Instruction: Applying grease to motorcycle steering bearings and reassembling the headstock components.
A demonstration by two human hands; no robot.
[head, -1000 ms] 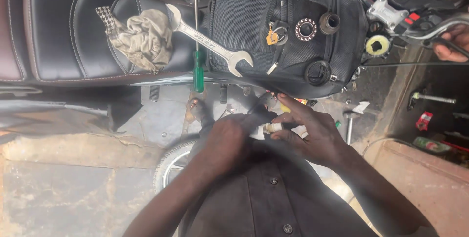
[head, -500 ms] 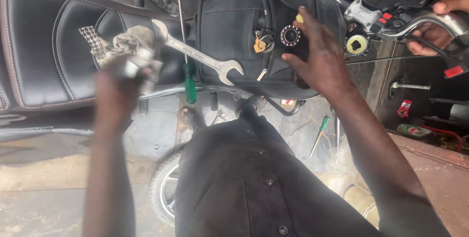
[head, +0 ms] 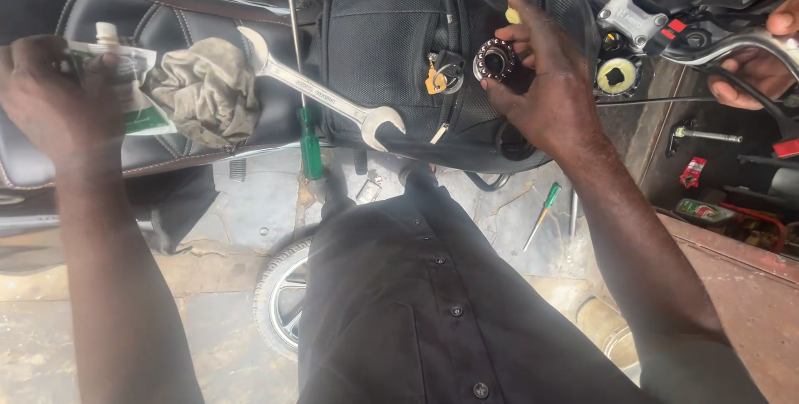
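Over black bag (head: 399, 46), right hand (head: 545, 96) on bearing (head: 494, 60)

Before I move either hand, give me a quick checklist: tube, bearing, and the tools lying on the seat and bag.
1. Left hand holding the tube: ok.
2. Tube cap on or off: cannot tell.
3. Right hand on the bearing ring, fingers around it: ok.
4. Bearing resting on the black bag: ok.
5. Wrench steady across seat and bag: ok.
6. Rag within reach beside the tube: ok.
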